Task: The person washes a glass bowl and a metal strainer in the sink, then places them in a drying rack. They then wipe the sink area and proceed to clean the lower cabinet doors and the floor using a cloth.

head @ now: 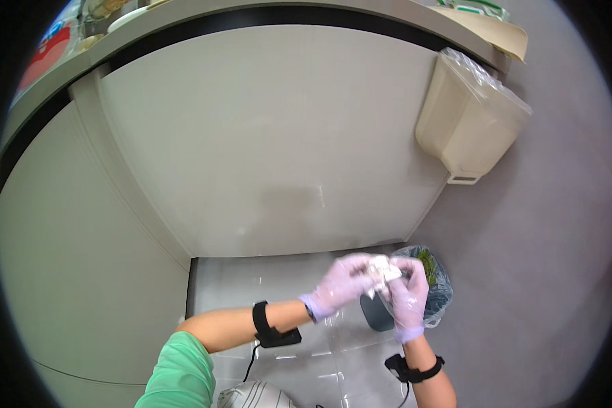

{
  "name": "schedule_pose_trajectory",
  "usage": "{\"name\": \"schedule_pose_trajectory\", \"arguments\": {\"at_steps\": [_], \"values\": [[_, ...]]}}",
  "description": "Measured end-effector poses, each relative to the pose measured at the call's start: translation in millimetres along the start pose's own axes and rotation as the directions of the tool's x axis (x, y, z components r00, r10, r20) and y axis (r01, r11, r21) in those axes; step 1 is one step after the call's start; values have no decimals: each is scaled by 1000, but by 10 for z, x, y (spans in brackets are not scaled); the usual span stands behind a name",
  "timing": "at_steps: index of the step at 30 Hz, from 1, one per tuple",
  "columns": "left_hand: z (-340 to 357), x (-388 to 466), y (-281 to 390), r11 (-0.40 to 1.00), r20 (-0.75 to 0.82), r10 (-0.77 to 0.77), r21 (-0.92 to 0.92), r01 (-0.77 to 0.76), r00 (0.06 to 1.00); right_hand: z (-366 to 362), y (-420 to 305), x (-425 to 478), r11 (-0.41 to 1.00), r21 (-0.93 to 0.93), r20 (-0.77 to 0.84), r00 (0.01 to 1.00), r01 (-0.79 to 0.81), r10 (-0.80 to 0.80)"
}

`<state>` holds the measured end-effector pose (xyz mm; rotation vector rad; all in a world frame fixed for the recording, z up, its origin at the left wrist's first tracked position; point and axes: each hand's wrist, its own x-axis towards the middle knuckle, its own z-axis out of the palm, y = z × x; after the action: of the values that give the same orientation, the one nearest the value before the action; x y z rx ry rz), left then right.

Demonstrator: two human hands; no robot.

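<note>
My left hand, in a thin lilac glove, pinches a crumpled white tissue or cloth. My right hand, gloved the same way, grips the other side of it. Both hands meet above a dark grey waste bin standing on the floor. A translucent plastic liner covers part of the bin's rim, and some green leafy matter shows inside it. The hands hide much of the bin.
Pale cabinet doors rise before me under a counter edge. A beige hanging bin with a clear liner is fixed at the counter's right corner. Packaged goods lie at the upper left. Glossy floor tiles are below.
</note>
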<state>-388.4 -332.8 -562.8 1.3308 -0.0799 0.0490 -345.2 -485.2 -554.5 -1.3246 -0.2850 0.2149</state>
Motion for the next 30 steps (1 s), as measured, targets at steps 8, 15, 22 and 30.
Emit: {"name": "schedule_pose_trajectory", "arguments": {"at_steps": [8,15,22,30], "values": [[-456,60,1267,546,-10,691,662,-513,723,1170,-729,709,908,119,240,876,402,-420],[-1358,23,2689,-134,221,946,933,-333,238,1973,-1745,1544,120,-421,158,203,899,-966],[-1897,24,3372,-495,442,855,851,176,270,3300,-1527,1871,-5,-610,118,85,792,-989],[-2278,-113,3304,-323,196,914,882,344,356,2641,-1758,2117,132,-570,-48,127,811,-991]]}}
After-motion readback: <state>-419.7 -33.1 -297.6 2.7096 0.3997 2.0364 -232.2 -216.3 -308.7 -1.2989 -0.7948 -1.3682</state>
